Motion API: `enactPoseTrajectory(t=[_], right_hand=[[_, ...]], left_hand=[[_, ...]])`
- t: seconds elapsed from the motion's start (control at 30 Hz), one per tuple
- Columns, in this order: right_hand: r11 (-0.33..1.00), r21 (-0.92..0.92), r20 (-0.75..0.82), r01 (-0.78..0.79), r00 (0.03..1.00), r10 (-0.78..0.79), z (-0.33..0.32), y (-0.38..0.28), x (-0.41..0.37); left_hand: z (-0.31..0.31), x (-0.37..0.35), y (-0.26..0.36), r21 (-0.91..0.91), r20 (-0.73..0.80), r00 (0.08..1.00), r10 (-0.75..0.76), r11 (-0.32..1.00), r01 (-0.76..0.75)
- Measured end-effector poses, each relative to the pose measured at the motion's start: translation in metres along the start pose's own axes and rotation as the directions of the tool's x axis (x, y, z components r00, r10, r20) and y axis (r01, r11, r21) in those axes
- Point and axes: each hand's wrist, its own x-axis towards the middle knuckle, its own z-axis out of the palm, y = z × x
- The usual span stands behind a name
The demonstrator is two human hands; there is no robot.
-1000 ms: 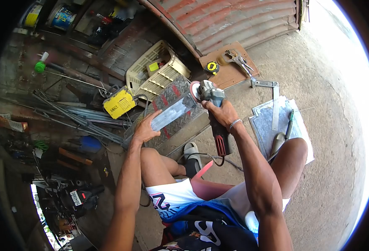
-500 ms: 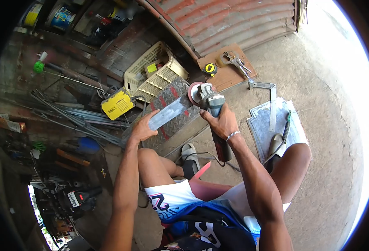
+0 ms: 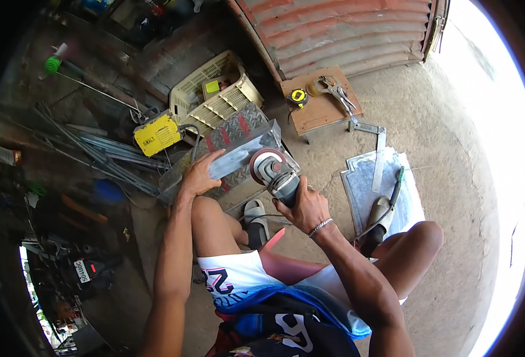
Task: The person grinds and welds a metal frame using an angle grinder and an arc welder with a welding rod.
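My left hand (image 3: 200,174) grips the near end of a grey flat-sided metal bar (image 3: 234,162), which has a shiny, scuffed face. The bar slants up to the right, over a checker-plate surface (image 3: 230,130) with red stripes. Wrapped round the body of an angle grinder (image 3: 281,183) is my right hand (image 3: 307,207), a chain bracelet at its wrist. The grinder's reddish disc (image 3: 258,162) sits right at the bar's lower edge, near the far end. Its lower body is partly hidden by my hand.
Beyond stands a cream plastic crate (image 3: 230,98) beside a yellow machine (image 3: 156,135). A small wooden stool (image 3: 310,122) carries a tape measure (image 3: 298,97) and locking pliers (image 3: 340,95). On the right, a metal square (image 3: 379,160) and an electrode holder (image 3: 397,187) lie over sheet metal (image 3: 358,184).
The grinder has swung down and toward me, from the bar's far end to its lower edge, uncovering that end. My left hand keeps its grip. The view has shifted slightly.
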Motion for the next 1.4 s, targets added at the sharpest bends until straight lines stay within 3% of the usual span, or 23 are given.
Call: enactPoseTrajectory(t=[0.2, 0.37, 0.43, 0.73, 0.97, 1.03, 1.07, 1.23, 1.3, 1.4], right_hand=[[1.0, -0.022, -0.016, 0.008, 1.0, -0.008, -0.004, 0.002, 0.004], [0.999, -0.005, -0.016, -0.054, 0.998, 0.054, -0.019, 0.004, 0.02], [1.0, 0.004, -0.068, -0.019, 0.998, 0.019, -0.021, 0.005, 0.024], [1.0, 0.001, -0.002, 0.021, 1.0, -0.021, -0.029, 0.005, 0.027], [0.943, 0.285, -0.141, -0.173, 0.965, 0.22, -0.033, 0.042, 0.049], [0.852, 0.448, -0.071, -0.27, 0.939, 0.336, -0.027, 0.054, 0.045], [0.818, 0.437, 0.015, -0.373, 0.913, 0.408, -0.03, 0.051, 0.041], [0.813, 0.505, 0.015, -0.29, 0.945, 0.328, -0.018, 0.035, 0.015], [0.866, 0.45, -0.101, -0.221, 0.95, 0.295, -0.01, 0.029, 0.01], [0.845, 0.464, -0.04, -0.268, 0.946, 0.323, -0.016, 0.02, 0.008]], left_hand=[[0.006, 0.0, -0.006, 0.012, -0.047, 0.996, 0.077, 0.997, -0.077], [0.004, -0.005, 0.002, 0.034, -0.046, 0.998, 0.05, 0.998, -0.049], [0.004, -0.004, 0.002, 0.028, -0.055, 0.996, 0.067, 0.997, -0.065], [0.005, -0.004, 0.005, 0.084, -0.025, 1.0, -0.003, 0.996, 0.005], [0.004, -0.005, 0.005, 0.09, -0.031, 1.0, 0.002, 0.996, 0.001], [0.005, -0.004, 0.003, 0.085, -0.026, 1.0, 0.005, 0.996, -0.003], [0.006, -0.003, 0.003, 0.096, -0.035, 0.999, 0.003, 0.995, 0.001], [0.006, -0.003, 0.001, 0.066, -0.049, 0.998, 0.038, 0.997, -0.034], [0.004, -0.003, 0.003, 0.07, -0.041, 0.999, 0.022, 0.997, -0.02], [0.003, -0.002, 0.004, 0.058, -0.035, 0.999, 0.026, 0.998, -0.024]])
